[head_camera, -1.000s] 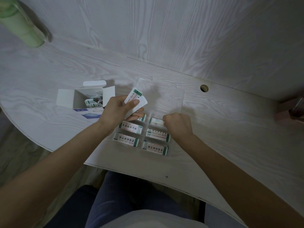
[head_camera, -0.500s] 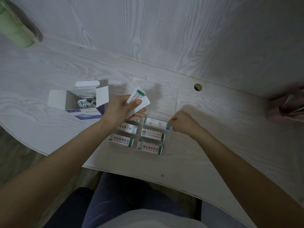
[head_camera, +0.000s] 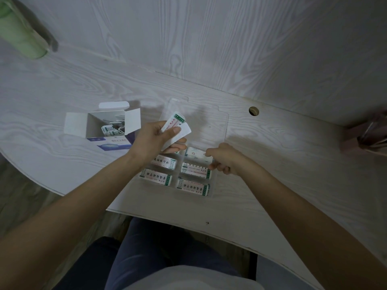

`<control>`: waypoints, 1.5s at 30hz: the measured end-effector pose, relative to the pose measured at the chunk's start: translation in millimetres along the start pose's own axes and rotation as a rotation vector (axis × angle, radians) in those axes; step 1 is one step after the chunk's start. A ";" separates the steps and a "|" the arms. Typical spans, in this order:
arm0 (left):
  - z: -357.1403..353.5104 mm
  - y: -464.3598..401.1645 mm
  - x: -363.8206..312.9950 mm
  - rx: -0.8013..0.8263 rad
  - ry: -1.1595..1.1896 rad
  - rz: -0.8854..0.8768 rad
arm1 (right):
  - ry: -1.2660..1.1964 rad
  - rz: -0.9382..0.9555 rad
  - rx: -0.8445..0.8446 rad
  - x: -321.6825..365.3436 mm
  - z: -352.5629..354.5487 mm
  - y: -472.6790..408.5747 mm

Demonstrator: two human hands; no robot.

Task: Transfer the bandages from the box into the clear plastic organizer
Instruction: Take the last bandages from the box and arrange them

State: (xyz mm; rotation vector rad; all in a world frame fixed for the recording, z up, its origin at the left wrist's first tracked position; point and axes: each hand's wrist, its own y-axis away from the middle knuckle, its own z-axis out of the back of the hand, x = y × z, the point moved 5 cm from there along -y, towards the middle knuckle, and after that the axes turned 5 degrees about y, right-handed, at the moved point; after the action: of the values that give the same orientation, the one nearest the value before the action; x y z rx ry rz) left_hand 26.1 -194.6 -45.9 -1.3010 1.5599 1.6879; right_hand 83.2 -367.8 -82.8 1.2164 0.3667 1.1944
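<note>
Overhead, left hand (head_camera: 154, 141) grips bandages (head_camera: 174, 128); right hand (head_camera: 225, 161) pinches organizer (head_camera: 211, 164) edge.

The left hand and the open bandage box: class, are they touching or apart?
Apart. The head view shows the left hand raised, holding a few bandages, with bare tabletop visible between it and the box.

Left hand (head_camera: 156, 141) covers organizer's (head_camera: 211, 191) far-left compartment; green cylinder (head_camera: 19, 36) cut by frame edge; bandage (head_camera: 195, 173) print illegible.
</note>
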 end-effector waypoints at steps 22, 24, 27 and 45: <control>6.1 3.3 3.9 -0.004 0.001 -0.009 | 1.218 0.578 -0.576 18.4 -12.7 -16.0; 6.7 3.1 4.0 -0.009 0.000 -0.009 | 1.224 0.590 -0.555 20.1 -12.0 -15.9; 6.1 2.4 3.8 -0.001 0.003 -0.003 | 1.217 0.582 -0.527 22.1 -12.8 -17.4; -19.0 -0.2 0.4 0.136 -0.171 0.005 | -0.220 0.653 -0.080 32.0 23.0 23.9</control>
State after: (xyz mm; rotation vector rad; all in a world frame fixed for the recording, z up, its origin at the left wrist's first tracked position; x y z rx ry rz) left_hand 31.9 -212.6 -44.3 -1.0569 1.5492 1.6192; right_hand 101.6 -355.5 -42.3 1.4299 -0.2673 1.5835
